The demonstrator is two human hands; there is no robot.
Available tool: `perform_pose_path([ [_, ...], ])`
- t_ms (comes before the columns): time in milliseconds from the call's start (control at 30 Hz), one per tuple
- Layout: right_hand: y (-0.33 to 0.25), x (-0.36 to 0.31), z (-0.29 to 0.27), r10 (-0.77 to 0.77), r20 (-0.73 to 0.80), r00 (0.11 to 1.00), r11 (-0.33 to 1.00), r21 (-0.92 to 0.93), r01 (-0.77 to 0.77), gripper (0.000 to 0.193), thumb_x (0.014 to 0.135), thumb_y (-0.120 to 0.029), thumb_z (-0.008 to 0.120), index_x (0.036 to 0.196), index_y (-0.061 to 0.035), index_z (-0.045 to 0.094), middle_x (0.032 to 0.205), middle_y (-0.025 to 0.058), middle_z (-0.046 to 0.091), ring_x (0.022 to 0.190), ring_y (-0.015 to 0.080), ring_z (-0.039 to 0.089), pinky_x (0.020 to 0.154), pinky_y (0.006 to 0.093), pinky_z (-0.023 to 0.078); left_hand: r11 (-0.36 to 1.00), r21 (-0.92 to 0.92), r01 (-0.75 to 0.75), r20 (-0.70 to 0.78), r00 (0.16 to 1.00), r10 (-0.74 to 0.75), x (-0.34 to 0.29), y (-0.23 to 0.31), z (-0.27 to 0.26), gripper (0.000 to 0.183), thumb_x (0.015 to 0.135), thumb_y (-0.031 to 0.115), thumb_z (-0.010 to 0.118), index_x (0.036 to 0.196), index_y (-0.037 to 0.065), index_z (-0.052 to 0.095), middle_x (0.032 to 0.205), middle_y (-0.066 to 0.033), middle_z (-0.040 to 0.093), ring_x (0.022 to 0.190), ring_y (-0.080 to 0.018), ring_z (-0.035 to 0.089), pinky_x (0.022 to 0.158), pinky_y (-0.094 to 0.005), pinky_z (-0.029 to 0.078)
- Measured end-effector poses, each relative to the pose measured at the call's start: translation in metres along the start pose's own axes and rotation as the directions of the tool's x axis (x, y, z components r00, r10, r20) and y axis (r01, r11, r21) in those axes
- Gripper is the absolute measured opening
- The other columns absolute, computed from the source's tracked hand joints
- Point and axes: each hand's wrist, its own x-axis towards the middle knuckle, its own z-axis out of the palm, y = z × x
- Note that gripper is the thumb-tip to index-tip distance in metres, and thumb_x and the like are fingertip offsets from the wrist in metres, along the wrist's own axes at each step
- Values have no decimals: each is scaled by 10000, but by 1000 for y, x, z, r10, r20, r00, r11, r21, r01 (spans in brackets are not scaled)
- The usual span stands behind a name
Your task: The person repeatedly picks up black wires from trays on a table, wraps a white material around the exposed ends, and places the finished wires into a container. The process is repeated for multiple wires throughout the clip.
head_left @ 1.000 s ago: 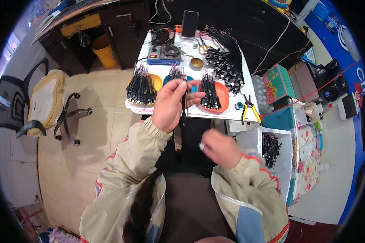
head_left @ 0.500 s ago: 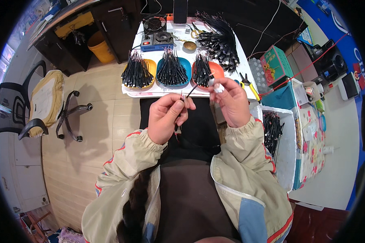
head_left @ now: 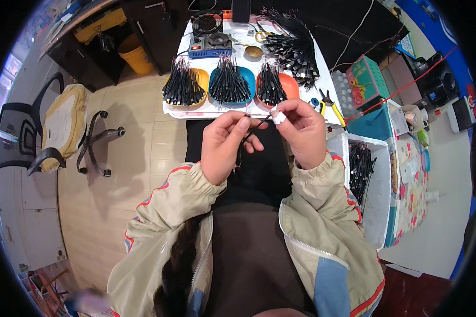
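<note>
Over my lap, a thin black cable [head_left: 249,133] runs between my two hands. My left hand [head_left: 226,145] is closed, thumb and forefinger pinching the cable near a fine bare wire end. The fingertips of my right hand [head_left: 303,133] pinch the cable's other visible part, close to the left fingertips. A white wrap [head_left: 279,118] covers the right thumb tip. Beyond the hands, bundles of black cables lie in a yellow tray [head_left: 202,78], a teal tray [head_left: 252,77] and an orange tray [head_left: 290,87].
At the table's back are a blue heating device [head_left: 210,48], a small fan [head_left: 207,22], a round brass-coloured tin [head_left: 253,53] and a large cable pile [head_left: 296,59]. Yellow-handled pliers [head_left: 331,110] lie at its right edge. A white foam box [head_left: 384,195] holds more cables; an office chair [head_left: 63,124] stands left.
My right fingertips have come down and toward the left hand, and now pinch the cable end that stuck up before. The whole view has shifted slightly.
</note>
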Motion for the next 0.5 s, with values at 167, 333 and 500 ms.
perform_pose_path([
  [167, 3, -2, 11, -117, 2, 993, 975, -192, 116, 130, 794, 45, 635, 916, 5, 617, 834, 26, 591, 747, 86, 600, 664, 217, 482, 944, 305, -128, 3, 991, 134, -1, 2, 8, 184, 968, 121, 562, 1045, -32, 629, 819, -72, 675, 548, -40, 499, 488, -189, 389],
  [333, 12, -5, 7, -92, 58, 994, 961, -256, 104, 127, 797, 37, 635, 917, 2, 611, 871, 33, 601, 760, 88, 591, 673, 224, 476, 985, 158, -74, 7, 997, 74, 2, -2, 4, 166, 968, 115, 559, 1009, -31, 627, 740, -34, 618, 542, -26, 448, 473, -180, 337],
  [500, 34, -9, 12, 308, 177, 935, 803, 479, -355, 173, 870, -54, 650, 1025, -18, 583, 915, 33, 623, 860, 102, 601, 775, 242, 483, 996, -82, 37, 40, 999, -34, 0, -1, -1, 160, 970, 122, 555, 976, -23, 623, 709, -19, 581, 556, -14, 411, 477, -167, 285],
])
